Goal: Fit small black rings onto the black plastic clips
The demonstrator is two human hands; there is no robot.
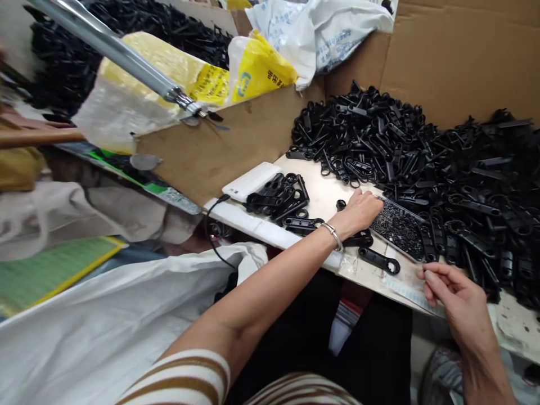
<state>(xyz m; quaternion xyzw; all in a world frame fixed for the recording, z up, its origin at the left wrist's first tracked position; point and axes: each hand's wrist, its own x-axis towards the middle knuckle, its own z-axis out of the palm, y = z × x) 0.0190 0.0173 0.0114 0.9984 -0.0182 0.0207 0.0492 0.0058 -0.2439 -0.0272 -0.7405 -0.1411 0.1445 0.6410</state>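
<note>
My left hand (361, 210), with a silver bracelet at the wrist, reaches across the bench to the left end of a shallow tray (396, 246) full of tiny black pieces. Its fingers are curled, and whatever they hold is hidden. My right hand (455, 288) is near the bench's front edge, thumb and forefinger pinched together. A small dark spot shows at those fingertips, too small to name. Between the hands lies a flat black plastic part (379, 261) with a ring at one end. More such parts lie beside my left wrist, some partly covered by it.
A large heap of black parts (358, 129) fills the back and right of the bench, against cardboard (464, 62). A smaller pile (280, 197) lies beside a white box-shaped device (251, 181) with a black cable. A metal tube (113, 48) slants in at upper left.
</note>
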